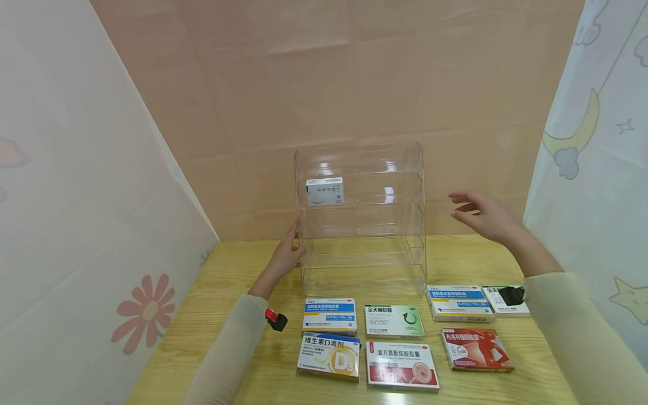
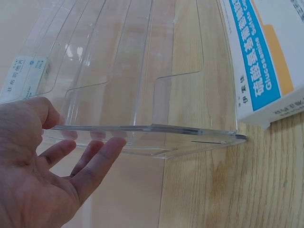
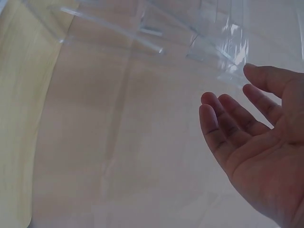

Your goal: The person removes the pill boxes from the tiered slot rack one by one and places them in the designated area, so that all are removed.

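Note:
A clear plastic tiered display rack [image 1: 364, 219] stands upright on the table. My left hand [image 1: 287, 256] is at its left side; in the left wrist view the thumb [image 2: 45, 111] lies on one face of the side panel and the fingers on the other, pinching its edge. One white medicine box [image 1: 325, 192] leans in an upper tier at the left. To the right of the rack my right hand [image 1: 483, 215] hangs in the air, apart from it, fingers loosely bent and holding nothing.
Several medicine boxes lie before the rack: blue-and-white ones [image 1: 330, 316] [image 1: 459, 304], green-and-white ones [image 1: 394, 321] [image 1: 498, 304], a vitamin D box [image 1: 329, 356], a red-and-white box [image 1: 401, 365] and a red box [image 1: 477, 350]. Patterned cloth walls [image 1: 152, 304] enclose the wooden table [image 1: 228, 264].

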Demonstrator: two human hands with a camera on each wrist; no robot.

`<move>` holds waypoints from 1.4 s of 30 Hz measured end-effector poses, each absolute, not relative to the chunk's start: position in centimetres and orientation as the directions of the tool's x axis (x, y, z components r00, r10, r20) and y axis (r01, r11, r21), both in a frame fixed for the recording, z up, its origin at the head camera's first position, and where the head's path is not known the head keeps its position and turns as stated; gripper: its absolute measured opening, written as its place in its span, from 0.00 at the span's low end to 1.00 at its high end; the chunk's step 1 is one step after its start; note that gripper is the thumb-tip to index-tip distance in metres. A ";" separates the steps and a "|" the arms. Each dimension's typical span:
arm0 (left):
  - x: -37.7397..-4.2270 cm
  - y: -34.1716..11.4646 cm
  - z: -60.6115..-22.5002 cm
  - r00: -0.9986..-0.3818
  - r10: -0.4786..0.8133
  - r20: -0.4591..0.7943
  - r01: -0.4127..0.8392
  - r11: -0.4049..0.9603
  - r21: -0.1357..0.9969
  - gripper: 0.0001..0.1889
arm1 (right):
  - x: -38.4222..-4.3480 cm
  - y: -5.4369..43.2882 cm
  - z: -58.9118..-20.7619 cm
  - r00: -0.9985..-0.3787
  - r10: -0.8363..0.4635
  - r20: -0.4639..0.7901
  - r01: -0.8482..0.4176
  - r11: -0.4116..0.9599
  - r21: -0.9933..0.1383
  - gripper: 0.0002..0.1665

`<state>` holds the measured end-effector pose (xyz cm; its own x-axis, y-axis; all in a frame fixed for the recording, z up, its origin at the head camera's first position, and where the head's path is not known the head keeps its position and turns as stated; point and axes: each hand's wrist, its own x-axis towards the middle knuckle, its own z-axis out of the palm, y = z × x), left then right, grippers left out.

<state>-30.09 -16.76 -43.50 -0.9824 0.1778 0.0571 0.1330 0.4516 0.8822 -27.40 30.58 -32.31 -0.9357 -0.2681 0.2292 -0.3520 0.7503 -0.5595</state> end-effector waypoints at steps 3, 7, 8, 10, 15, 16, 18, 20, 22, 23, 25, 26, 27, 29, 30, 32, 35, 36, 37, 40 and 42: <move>-30.1 -16.7 -43.5 -0.982 0.180 0.055 0.132 0.451 0.883 0.41 | -27.7 29.1 -31.6 -0.929 -0.270 0.255 -0.370 0.730 -0.574 0.30; -30.1 -16.6 -43.5 -0.983 0.179 0.051 0.129 0.452 0.883 0.41 | -28.3 27.5 -30.9 -0.924 -0.280 0.259 -0.381 0.720 -0.580 0.30; -30.1 -16.6 -43.5 -0.983 0.178 0.052 0.128 0.452 0.883 0.41 | -28.5 27.0 -30.7 -0.922 -0.287 0.260 -0.387 0.718 -0.579 0.30; -30.2 -16.5 -43.5 -0.983 0.177 0.056 0.132 0.453 0.882 0.41 | -28.8 26.2 -30.4 -0.915 -0.305 0.264 -0.403 0.709 -0.578 0.30; -30.2 -16.4 -43.5 -0.982 0.177 0.065 0.139 0.451 0.882 0.41 | -29.3 24.2 -29.4 -0.906 -0.325 0.269 -0.422 0.699 -0.577 0.29; -30.2 -16.4 -43.5 -0.982 0.177 0.065 0.139 0.449 0.882 0.41 | -29.5 23.8 -29.2 -0.906 -0.327 0.268 -0.423 0.699 -0.577 0.29; -30.2 -16.4 -43.5 -0.982 0.175 0.068 0.141 0.447 0.883 0.41 | -29.8 23.0 -28.9 -0.902 -0.336 0.271 -0.432 0.689 -0.582 0.29; -30.2 -16.4 -43.5 -0.982 0.175 0.070 0.143 0.446 0.884 0.41 | -30.3 22.2 -28.7 -0.896 -0.349 0.274 -0.443 0.683 -0.581 0.29; -30.2 -16.4 -43.5 -0.982 0.177 0.069 0.143 0.448 0.883 0.41 | -30.8 21.5 -28.5 -0.891 -0.361 0.275 -0.453 0.674 -0.583 0.30; -30.2 -16.4 -43.5 -0.982 0.176 0.066 0.140 0.449 0.882 0.40 | -31.1 21.1 -28.5 -0.889 -0.366 0.275 -0.456 0.668 -0.588 0.30; -30.2 -16.4 -43.5 -0.982 0.177 0.061 0.136 0.451 0.882 0.40 | -31.6 20.4 -28.5 -0.883 -0.376 0.281 -0.468 0.656 -0.593 0.29; -30.2 -16.3 -43.5 -0.982 0.178 0.059 0.135 0.451 0.882 0.40 | -31.9 20.1 -28.5 -0.881 -0.379 0.283 -0.471 0.650 -0.596 0.29; -30.2 -16.3 -43.6 -0.982 0.178 0.059 0.135 0.452 0.882 0.40 | -32.1 19.7 -28.4 -0.880 -0.382 0.282 -0.472 0.646 -0.599 0.29; -30.2 -16.3 -43.5 -0.982 0.179 0.060 0.136 0.450 0.883 0.40 | -32.6 19.1 -28.4 -0.882 -0.381 0.279 -0.469 0.643 -0.605 0.29; -30.3 -16.3 -43.5 -0.982 0.178 0.062 0.137 0.449 0.883 0.40 | -32.8 18.8 -28.3 -0.883 -0.381 0.275 -0.466 0.642 -0.608 0.30; -30.3 -16.2 -43.5 -0.982 0.177 0.064 0.138 0.449 0.883 0.40 | -33.3 18.2 -28.3 -0.890 -0.377 0.257 -0.451 0.644 -0.618 0.30; -30.3 -16.3 -43.5 -0.982 0.177 0.063 0.138 0.452 0.881 0.40 | -33.9 17.5 -28.2 -0.899 -0.372 0.230 -0.428 0.644 -0.634 0.30; -30.3 -16.3 -43.5 -0.982 0.176 0.062 0.137 0.453 0.881 0.40 | -34.0 17.2 -28.1 -0.901 -0.372 0.222 -0.423 0.647 -0.635 0.31; -30.3 -16.3 -43.5 -0.982 0.177 0.062 0.138 0.452 0.881 0.40 | -34.2 17.0 -28.1 -0.901 -0.376 0.215 -0.421 0.643 -0.640 0.31; -30.3 -16.4 -43.5 -0.981 0.180 0.067 0.143 0.449 0.882 0.40 | -34.7 16.2 -28.1 -0.901 -0.392 0.188 -0.409 0.620 -0.670 0.31; -30.2 -16.5 -43.5 -0.981 0.182 0.071 0.146 0.446 0.883 0.41 | -35.1 15.8 -28.2 -0.899 -0.401 0.173 -0.401 0.600 -0.693 0.32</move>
<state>-30.25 -16.45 -43.48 -0.9808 0.1817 0.0709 0.1465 0.4459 0.8830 -35.08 15.75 -28.17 -0.8994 -0.4014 0.1729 -0.4008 0.5995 -0.6928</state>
